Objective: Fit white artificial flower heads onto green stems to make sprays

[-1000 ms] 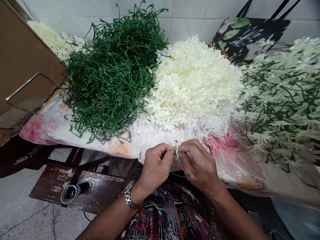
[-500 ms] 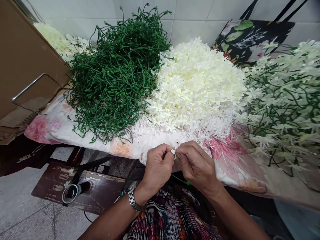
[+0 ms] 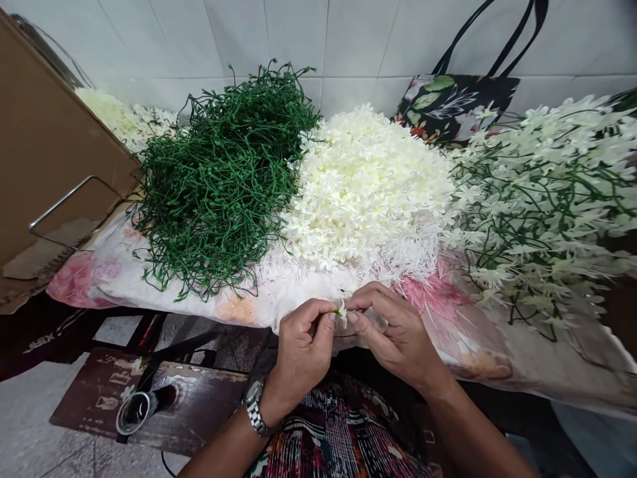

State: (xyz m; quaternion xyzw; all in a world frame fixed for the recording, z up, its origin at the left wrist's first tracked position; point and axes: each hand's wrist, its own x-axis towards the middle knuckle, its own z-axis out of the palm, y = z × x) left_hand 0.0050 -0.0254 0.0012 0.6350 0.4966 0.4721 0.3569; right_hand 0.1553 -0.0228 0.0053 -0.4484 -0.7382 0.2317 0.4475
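Observation:
My left hand (image 3: pixel 304 342), with a metal watch on its wrist, pinches a green artificial stem between thumb and forefinger; most of the stem is hidden. My right hand (image 3: pixel 398 338) has thumb and fingertips closed on a small white artificial flower (image 3: pixel 343 313). Flower and green stem tip meet between the two hands, just above the front edge of the padded floral cloth (image 3: pixel 298 292). Behind the left hand lies a heap of green plastic stems (image 3: pixel 213 186). A mound of loose white flowers (image 3: pixel 368 186) rises beyond both hands.
On the right are white flowers on green stems (image 3: pixel 542 199). A black floral bag (image 3: pixel 458 106) leans on the tiled wall. A cardboard box (image 3: pixel 54 146) stands at left. Below it, a dark cup (image 3: pixel 135 413) sits on a brown wooden stool (image 3: pixel 199 411).
The white flower and green tip now show between my fingertips, where the fingers were closer together before. My left hand has shifted slightly left. The whole view has tilted a little upward.

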